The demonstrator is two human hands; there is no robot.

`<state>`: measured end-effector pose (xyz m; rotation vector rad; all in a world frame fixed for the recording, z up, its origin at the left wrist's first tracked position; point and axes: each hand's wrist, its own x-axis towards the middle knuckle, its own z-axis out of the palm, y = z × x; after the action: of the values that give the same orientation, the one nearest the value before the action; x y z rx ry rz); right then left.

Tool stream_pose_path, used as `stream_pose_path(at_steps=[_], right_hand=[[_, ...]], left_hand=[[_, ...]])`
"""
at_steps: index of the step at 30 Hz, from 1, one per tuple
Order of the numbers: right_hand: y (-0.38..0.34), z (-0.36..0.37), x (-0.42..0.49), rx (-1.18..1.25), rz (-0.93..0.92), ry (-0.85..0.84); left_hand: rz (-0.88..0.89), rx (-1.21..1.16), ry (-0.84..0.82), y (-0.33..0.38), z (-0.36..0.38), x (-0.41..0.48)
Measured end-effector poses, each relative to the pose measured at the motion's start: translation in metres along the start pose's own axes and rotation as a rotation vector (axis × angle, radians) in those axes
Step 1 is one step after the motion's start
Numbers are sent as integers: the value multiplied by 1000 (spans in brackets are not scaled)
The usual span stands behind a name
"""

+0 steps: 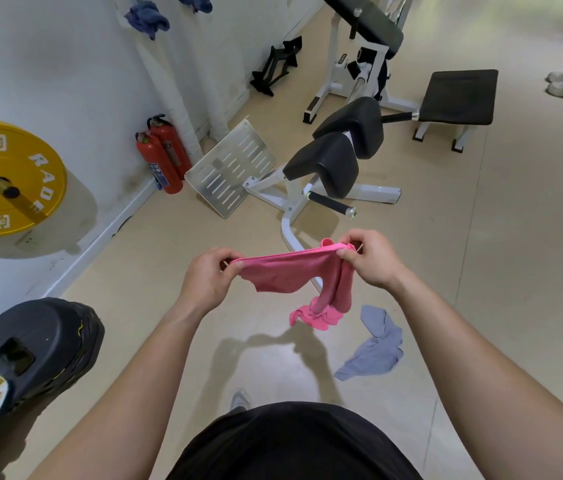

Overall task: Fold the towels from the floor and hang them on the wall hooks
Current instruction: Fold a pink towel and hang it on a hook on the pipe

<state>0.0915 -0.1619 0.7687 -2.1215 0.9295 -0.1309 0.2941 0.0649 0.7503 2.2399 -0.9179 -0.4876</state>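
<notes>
Fingers [226, 256] of the left hand [209, 277] pinched one top corner of a pink towel [287, 271], and the right hand [368, 259] pinched the other, so its top edge stretched between them above the floor [481, 271] while a loose end hung from the right side. A grey towel [375, 344] lay crumpled on the floor below, apart from it. Two blue towels [147, 17] hung on the wall [65, 64].

Pink towel [290, 271]: top edge pulled taut between left hand [209, 275] and right hand [368, 258], middle sagging, right end dangling in a bunched tail.
Grey towel [373, 348]: crumpled on the floor [481, 271], near that tail.
Blue towels [147, 17]: two, bunched on the wall [65, 64].
</notes>
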Motion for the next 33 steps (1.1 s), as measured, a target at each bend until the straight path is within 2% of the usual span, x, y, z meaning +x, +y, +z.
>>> stream_pose_path(at_steps=[5, 10, 13, 22, 29, 33], right_hand=[[-8, 17, -12, 137, 60, 103], [-21, 50, -40, 433, 129, 145], [-26, 66, -56, 582, 162, 140], [-27, 85, -73, 751, 304, 139], [-28, 81, -76, 812, 279, 134], [-30, 77, -78, 828, 243, 112]], left_hand=[[-74, -167, -5, 28, 19, -6], [-213, -427, -66, 58, 49, -21], [-235, -534, -59, 65, 57, -31], [-233, -441, -71, 61, 59, -47], [-255, -534, -212, 63, 51, -55], [-200, -613, -179, 65, 52, -59]])
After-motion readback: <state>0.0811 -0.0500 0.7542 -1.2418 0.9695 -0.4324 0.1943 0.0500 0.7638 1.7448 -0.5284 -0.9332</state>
